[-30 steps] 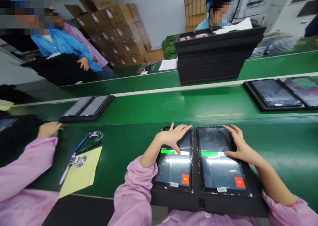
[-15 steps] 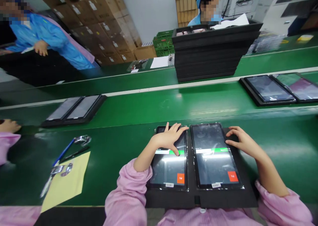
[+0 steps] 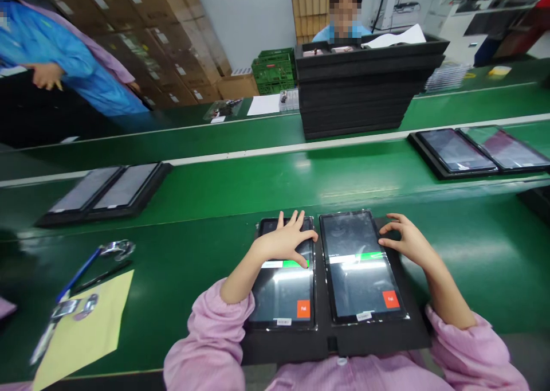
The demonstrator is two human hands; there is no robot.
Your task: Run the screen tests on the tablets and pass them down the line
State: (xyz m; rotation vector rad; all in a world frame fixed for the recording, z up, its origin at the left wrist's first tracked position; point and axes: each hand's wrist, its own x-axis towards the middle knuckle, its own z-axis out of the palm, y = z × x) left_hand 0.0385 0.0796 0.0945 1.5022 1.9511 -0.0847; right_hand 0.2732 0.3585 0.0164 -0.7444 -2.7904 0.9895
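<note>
Two tablets lie side by side on a black foam tray (image 3: 292,348) in front of me. Each screen shows a green bar and a red square marked "Fail". My left hand (image 3: 283,240) is spread over the upper part of the left tablet (image 3: 281,293), its thumb by the green bar. Whether the fingers press the glass I cannot tell. At the upper right edge of the right tablet (image 3: 363,288) is my right hand (image 3: 404,242), fingers curved and apart, fingertips close to the rim with nothing held.
Left of me lie a yellow paper (image 3: 92,328), a blue pen (image 3: 79,273) and a black pen (image 3: 101,277). Across the green bench stand further trays with tablets (image 3: 129,186) (image 3: 458,150) and a tall stack of black trays (image 3: 352,101). Two people in blue work beyond.
The view has shifted slightly, so the bench items sit further left. Both hands stay at their tablets in nearly the same pose. The person opposite has turned their head.
</note>
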